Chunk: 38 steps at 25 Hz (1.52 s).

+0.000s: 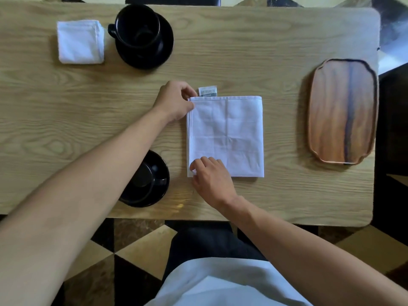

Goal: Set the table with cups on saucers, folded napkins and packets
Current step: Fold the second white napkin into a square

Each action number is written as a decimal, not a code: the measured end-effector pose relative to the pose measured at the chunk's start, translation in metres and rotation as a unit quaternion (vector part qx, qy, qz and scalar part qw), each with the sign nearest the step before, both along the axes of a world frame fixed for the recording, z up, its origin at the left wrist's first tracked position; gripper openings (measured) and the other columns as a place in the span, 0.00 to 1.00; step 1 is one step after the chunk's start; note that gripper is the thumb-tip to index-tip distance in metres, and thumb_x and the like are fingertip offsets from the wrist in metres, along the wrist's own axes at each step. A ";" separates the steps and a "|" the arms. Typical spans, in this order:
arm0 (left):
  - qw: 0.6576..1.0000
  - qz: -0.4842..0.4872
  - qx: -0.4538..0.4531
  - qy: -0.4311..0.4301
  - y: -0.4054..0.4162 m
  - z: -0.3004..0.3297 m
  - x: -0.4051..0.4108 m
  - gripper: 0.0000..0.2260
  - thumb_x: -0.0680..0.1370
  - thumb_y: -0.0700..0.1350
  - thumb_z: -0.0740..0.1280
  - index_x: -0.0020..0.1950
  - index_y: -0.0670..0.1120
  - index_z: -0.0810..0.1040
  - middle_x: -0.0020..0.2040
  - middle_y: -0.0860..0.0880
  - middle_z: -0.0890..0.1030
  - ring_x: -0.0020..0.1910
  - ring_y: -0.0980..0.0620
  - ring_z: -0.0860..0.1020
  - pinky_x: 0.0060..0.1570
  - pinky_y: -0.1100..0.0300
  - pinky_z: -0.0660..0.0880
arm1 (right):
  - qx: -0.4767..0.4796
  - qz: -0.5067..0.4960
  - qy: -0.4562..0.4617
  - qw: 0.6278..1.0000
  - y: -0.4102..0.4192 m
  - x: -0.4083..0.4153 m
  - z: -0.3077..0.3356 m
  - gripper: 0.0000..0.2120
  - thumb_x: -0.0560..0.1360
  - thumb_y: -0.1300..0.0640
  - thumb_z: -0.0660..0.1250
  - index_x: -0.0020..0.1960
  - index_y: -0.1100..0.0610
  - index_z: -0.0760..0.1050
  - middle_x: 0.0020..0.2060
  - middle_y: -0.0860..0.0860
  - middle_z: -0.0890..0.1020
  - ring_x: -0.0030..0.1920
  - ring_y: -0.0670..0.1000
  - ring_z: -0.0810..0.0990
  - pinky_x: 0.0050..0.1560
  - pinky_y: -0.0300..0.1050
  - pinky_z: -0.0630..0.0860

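Observation:
A white napkin point(229, 133) lies folded into a large square at the middle of the wooden table point(220, 62). My left hand point(176, 100) pinches its far left corner. My right hand point(212, 175) pinches its near left corner. A small packet point(207, 91) pokes out from under the napkin's far edge. A black cup point(136, 25) stands on a black saucer point(163, 51) at the far left, beside a smaller folded white napkin point(80, 41). A second black cup point(143, 177) on a saucer point(161, 186) sits near the front edge, partly hidden by my left forearm.
An oblong wooden tray point(342, 111) lies at the right end of the table. The table's front edge runs just behind my right wrist. Below it are a checkered floor and my lap.

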<state>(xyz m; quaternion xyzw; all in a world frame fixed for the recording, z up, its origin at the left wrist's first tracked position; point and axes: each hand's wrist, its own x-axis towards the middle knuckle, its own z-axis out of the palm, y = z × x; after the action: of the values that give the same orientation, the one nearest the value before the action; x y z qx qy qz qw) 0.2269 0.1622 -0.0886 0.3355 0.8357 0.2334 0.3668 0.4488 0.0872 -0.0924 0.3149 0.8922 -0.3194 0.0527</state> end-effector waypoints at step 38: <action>0.924 -0.175 0.010 0.339 -0.058 -0.051 0.134 0.34 0.82 0.61 0.57 0.82 0.45 0.56 0.82 0.35 0.53 0.81 0.35 0.51 0.77 0.34 0.49 | 0.179 -0.029 -0.023 0.983 0.138 0.063 -0.046 0.36 0.82 0.43 0.51 0.81 0.66 0.52 0.81 0.62 0.53 0.82 0.60 0.50 0.81 0.59 0.47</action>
<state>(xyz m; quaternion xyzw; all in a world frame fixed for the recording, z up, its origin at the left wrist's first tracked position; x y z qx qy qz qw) 0.3613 0.1042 -0.1401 0.5389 0.8359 0.0459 0.0934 0.5117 0.2252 -0.1388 0.3520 0.9241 -0.1484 0.0063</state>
